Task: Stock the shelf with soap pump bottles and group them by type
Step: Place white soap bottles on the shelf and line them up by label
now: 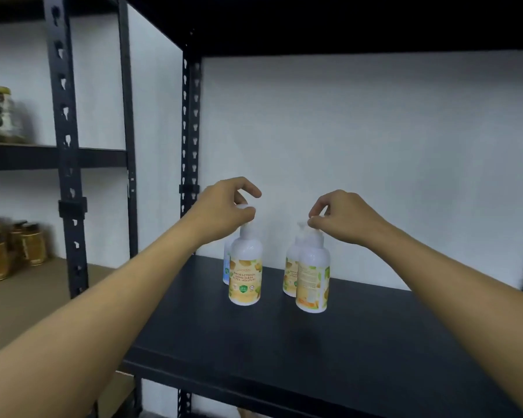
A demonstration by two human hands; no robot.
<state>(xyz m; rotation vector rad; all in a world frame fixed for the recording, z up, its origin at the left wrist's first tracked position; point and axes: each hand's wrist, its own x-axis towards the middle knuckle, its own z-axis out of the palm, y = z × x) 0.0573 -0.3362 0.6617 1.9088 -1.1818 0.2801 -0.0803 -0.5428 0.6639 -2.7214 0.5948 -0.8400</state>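
Four soap pump bottles upright on a black shelf (329, 351), set toward its back left, near the white wall (360, 146).

Left hand (224, 206) above the front-left bottle (245, 267), fingers curled and pinching its white pump head – orange-and-green label turned to the camera, reading "Antibacterial Hand Wash". Just behind it and mostly hidden, a bottle with a blue label (226, 267), only a sliver in view.

Right hand (341, 217) pinching the pump top of the front-right bottle (313, 276) between thumb and fingertips; same orange-and-green label, but with the printed back panel facing out. Just behind and left of that one, a second orange-labelled bottle (291, 273), partly covered. Front pair apart from each other, with bare shelf between; both bases apparently resting on the shelf, though a slight lift cannot be ruled out.

Both forearms bare, reaching in from the lower corners.

Further left, past the dark slotted uprights (65, 146) – a neighbouring rack with amber jars (27, 248) on a brown shelf (43, 297) and a blurred jar (0, 113) on the level above.
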